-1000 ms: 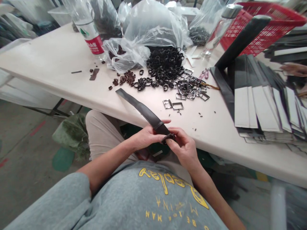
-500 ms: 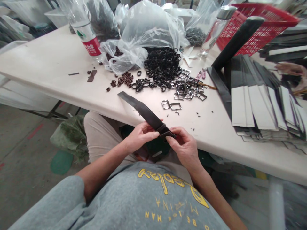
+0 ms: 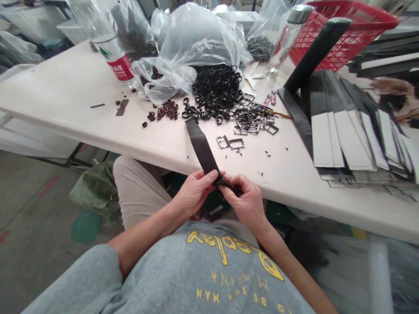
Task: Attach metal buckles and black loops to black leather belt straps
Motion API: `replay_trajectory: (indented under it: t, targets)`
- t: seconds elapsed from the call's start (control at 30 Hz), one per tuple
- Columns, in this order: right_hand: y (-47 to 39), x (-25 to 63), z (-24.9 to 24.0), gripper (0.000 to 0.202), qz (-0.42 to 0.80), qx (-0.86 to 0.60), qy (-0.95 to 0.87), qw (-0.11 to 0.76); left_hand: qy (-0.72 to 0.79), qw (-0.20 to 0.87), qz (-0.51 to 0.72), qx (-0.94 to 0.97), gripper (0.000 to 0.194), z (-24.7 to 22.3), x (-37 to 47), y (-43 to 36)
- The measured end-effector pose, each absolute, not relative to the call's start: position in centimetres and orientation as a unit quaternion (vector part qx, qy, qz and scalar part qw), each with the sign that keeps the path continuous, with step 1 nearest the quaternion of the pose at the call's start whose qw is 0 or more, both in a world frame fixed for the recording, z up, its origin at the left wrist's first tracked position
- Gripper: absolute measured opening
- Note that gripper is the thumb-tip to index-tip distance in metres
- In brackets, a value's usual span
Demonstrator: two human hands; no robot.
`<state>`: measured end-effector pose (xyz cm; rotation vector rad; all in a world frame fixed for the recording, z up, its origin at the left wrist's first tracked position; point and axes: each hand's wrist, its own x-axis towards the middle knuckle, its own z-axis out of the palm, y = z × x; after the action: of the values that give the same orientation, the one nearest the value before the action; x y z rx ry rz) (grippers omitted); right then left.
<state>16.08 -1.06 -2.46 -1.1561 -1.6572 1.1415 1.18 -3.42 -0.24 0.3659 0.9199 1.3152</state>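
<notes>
Between both hands, just off the table's near edge, is a dark leather strap (image 3: 203, 146). Its flat free end points away over the table. My left hand (image 3: 196, 192) pinches the strap with the thumb on top. Close beside it, my right hand (image 3: 245, 200) grips the strap's near end, where the fingers hide most of the detail. Beyond the strap lie loose metal buckles (image 3: 231, 142), with a larger pile of buckles (image 3: 250, 115) behind them. A heap of black loops (image 3: 218, 87) and a small group of brown loops (image 3: 166, 110) sit farther back.
A stack of dark and white strips (image 3: 340, 135) covers the table's right side, beside a black roll (image 3: 317, 54) and a red basket (image 3: 353, 30). Plastic bags (image 3: 203, 35), a labelled bottle (image 3: 118, 65) and a glass bottle (image 3: 284, 41) stand behind. Pink snips (image 3: 271, 98) lie near the buckles.
The strap's free end has swung to the right and now points more directly away from me. My left thumb has moved onto the strap, and both hands have drawn closer together.
</notes>
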Motion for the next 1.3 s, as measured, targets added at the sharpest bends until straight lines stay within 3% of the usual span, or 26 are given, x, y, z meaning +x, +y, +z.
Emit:
replay_trajectory:
  t: [0.3, 0.53, 0.7, 1.3]
  targets:
    - [-1.1, 16.0, -2.4, 0.02, 0.466, -0.461, -0.639, 0.404, 0.437, 0.658, 0.571, 0.223, 0.028, -1.5, 2.0, -3.7]
    - [-1.1, 15.8, -2.3, 0.026, 0.605, -0.405, -0.514, 0.454, 0.396, 0.662, 0.581, 0.261, 0.032, -1.4, 2.2, -4.2]
    - [-0.7, 16.7, -2.8, 0.031, 0.666, -0.334, -0.537, 0.396, 0.423, 0.642, 0.589, 0.25, 0.036, -0.9, 1.6, -3.8]
    - [-1.2, 16.6, -2.1, 0.011, 0.626, -0.371, -0.524, 0.443, 0.42, 0.66, 0.564, 0.262, 0.045, -1.4, 2.6, -3.9]
